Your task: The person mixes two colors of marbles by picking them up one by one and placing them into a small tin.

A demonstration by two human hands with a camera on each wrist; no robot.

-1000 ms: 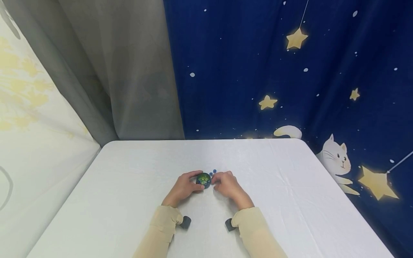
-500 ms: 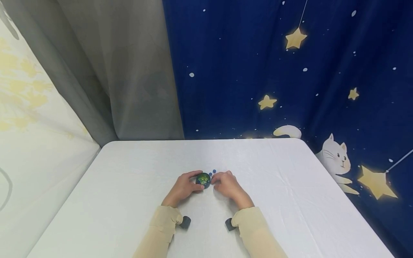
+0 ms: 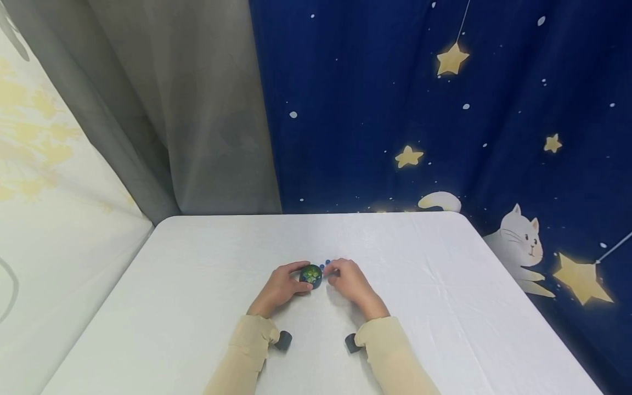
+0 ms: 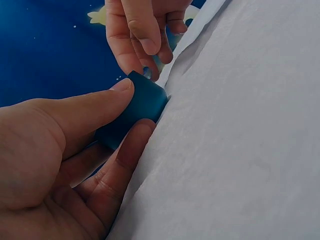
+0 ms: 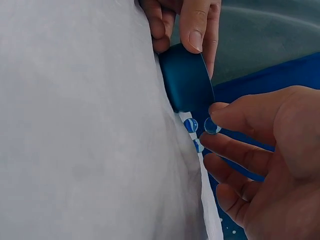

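Observation:
My left hand (image 3: 282, 285) holds a small round teal tin (image 3: 311, 270) on the table, thumb on the near side and fingers on the far side. Green and blue pieces show inside it in the head view. In the left wrist view, the tin's smooth teal wall (image 4: 145, 102) lies between thumb and fingers. Just right of the tin, my right hand (image 3: 351, 282) pinches a blue-and-clear glass marble (image 5: 212, 126) between thumb and index finger. Two more blue marbles (image 5: 190, 125) rest on the table beyond the fingertips, close to the tin.
A white cloth covers the table (image 3: 222, 247), whose far edge meets a grey curtain (image 3: 217, 109) and a blue star-patterned curtain (image 3: 355, 109). Dark wrist devices (image 3: 283, 340) sit at both cuffs.
My right hand has shifted slightly up and away from the table, with the marble between its fingertips. The left hand and the tin stay put.

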